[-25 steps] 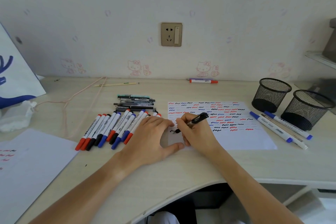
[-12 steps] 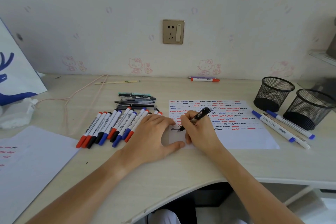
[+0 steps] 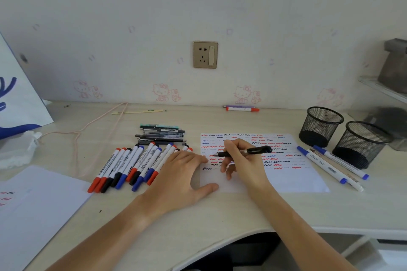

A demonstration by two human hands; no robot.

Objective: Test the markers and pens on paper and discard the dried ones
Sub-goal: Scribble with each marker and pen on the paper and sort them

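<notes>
My right hand holds a black pen lying sideways. My left hand lies flat on the paper, full of squiggles.

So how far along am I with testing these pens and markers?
Done: the white test sheet carries many rows of red, blue and black squiggles, and three pens lie beside the black mesh cups. In hand: your right hand holds a black pen above the sheet, left hand flat on its edge. Left: the row of red, blue and black capped markers and the dark pen stack.
</notes>
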